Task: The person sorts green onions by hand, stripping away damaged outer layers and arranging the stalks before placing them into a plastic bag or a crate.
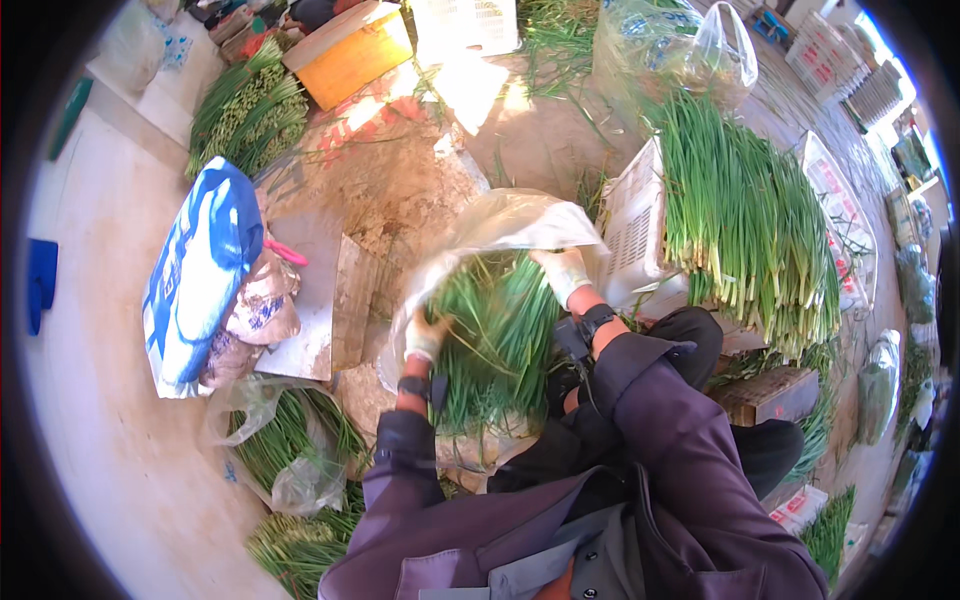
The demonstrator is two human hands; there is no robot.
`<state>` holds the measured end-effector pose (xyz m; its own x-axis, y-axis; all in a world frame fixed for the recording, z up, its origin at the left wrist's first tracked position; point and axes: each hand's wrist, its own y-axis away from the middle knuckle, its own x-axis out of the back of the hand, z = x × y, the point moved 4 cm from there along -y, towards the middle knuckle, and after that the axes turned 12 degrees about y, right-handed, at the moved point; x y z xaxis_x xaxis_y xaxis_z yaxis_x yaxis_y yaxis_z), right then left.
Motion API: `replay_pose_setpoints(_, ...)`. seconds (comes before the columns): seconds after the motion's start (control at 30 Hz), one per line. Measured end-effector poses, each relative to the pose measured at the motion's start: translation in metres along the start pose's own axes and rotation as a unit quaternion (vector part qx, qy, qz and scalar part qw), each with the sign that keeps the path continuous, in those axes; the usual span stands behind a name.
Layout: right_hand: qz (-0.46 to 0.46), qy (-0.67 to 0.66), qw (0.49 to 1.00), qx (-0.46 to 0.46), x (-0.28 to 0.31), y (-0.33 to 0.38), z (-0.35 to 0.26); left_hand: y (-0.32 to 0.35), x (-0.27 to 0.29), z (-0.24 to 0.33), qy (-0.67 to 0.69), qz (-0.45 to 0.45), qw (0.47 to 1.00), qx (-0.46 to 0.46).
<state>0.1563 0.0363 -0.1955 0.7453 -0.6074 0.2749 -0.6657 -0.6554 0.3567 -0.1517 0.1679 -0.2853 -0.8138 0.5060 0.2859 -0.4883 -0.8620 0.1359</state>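
Note:
A large clear plastic bag (520, 212) lies in front of me with its mouth toward me. A thick heap of long green chives (497, 345) fills the mouth, some leaves spilling toward my lap. My right hand (562, 274), in a pale glove with the fingertips bare, pinches the bag's rim on the right, just above the chives. At the left side of the mouth is my left hand (426, 336), also gloved, against the chives and close to the bag's edge. Its fingers are blurred, so their grip is unclear. Dark bands circle both wrists.
Right of me, a white crate (632, 225) carries a big stack of chives (745, 215). A blue-and-white bag (205, 275) stands on the left near a wooden block (352, 305). Behind are an orange box (350, 58) and bundled green stalks (250, 112).

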Motion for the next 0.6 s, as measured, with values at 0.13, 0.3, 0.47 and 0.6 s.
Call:
replay_pose_setpoints(0.13, 0.04, 0.068, 0.995, 0.062, -0.001, 0.01, -0.033, -0.029, 0.027, -0.038, -0.215, 0.096, 0.964, 0.121)
replay_pose_setpoints(0.3, 0.052, -0.018, 0.994, 0.092, 0.02, 0.031, -0.039, 0.043, -0.01, 0.023, 0.18, 0.034, 0.981, 0.066)
replay_pose_setpoints(0.47, 0.016, 0.006, 0.991, 0.135, -0.011, 0.092, -0.041, 0.174, -0.084, 0.113, 0.64, -0.289, 0.658, 0.272)
replay_pose_setpoints(0.6, -0.088, 0.217, 0.913, 0.333, -0.03, 0.205, -0.073, 0.17, -0.111, 0.086, 0.802, -0.204, 0.529, 0.188)
